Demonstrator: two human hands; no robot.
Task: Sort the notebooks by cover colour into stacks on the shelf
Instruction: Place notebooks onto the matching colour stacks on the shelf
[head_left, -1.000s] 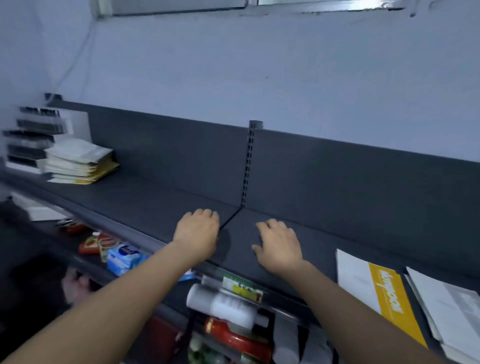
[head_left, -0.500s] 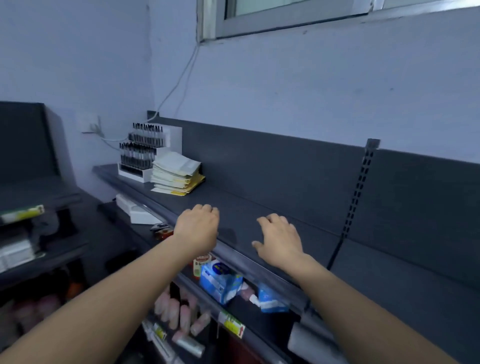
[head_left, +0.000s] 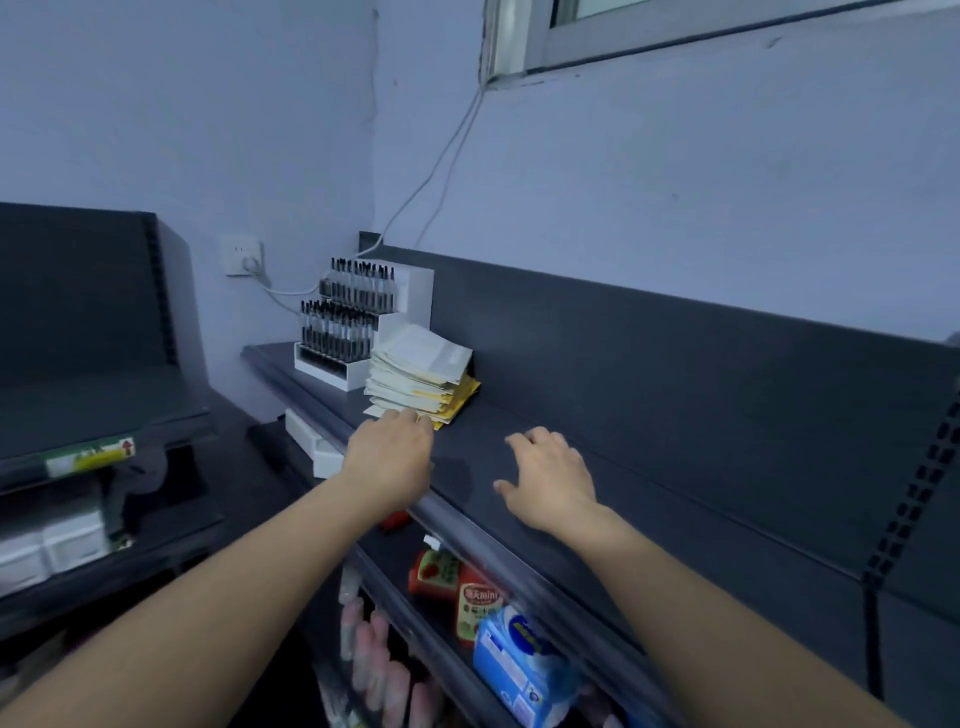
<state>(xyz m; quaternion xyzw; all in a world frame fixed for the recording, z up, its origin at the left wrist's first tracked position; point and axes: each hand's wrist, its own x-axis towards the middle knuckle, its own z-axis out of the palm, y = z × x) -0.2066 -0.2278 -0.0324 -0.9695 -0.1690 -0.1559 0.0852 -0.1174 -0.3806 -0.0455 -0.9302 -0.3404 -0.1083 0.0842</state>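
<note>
Head view: left hand (head_left: 389, 462) is being held at the near corner of the notebooks (head_left: 421, 379) stacked on the shelf (head_left: 649, 499) beside the pen rack (head_left: 353, 322), likely for lifting, grip hidden, while right hand (head_left: 550, 478) is being held spread and empty, likely for support.

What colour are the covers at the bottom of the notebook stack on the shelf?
Yellow, beneath white ones in the notebook stack; clearest in the head view.

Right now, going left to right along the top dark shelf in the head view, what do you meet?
White pen display rack → stack of white and yellow notebooks → right hand → black perforated shelf upright.
</note>
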